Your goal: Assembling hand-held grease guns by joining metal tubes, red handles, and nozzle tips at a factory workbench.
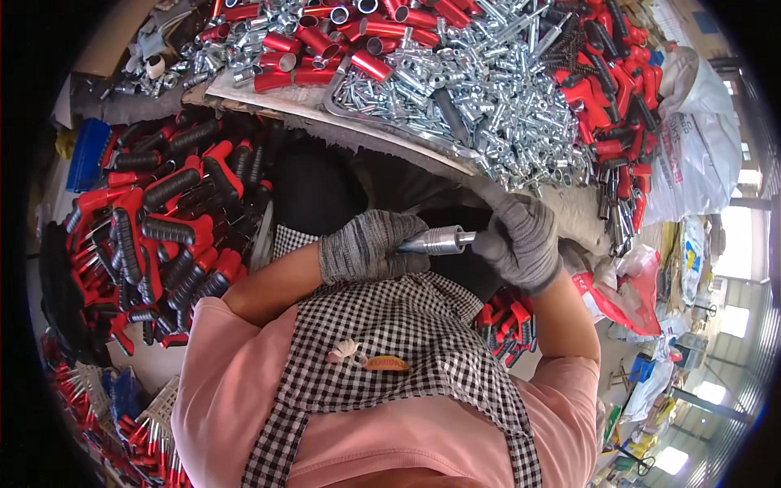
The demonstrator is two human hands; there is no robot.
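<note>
Single head-worn fisheye view, looking steeply down from above the chest over a pink shirt and black-and-white checked apron (407,325). Close on both grey-knit-gloved hands, left hand (366,244) and right hand (521,240), meeting near frame centre over a shiny silver metal cylinder (435,241). Facing forward toward a workbench edge (325,110) heaped with bright zinc-plated metal fittings (488,89) along the upper frame. Strong bending toward the rim, black corners all round. Wider sweep at left over a heap of red-and-black plastic handles (163,228), at right over a white woven sack (700,146). No second view for overlap.
</note>
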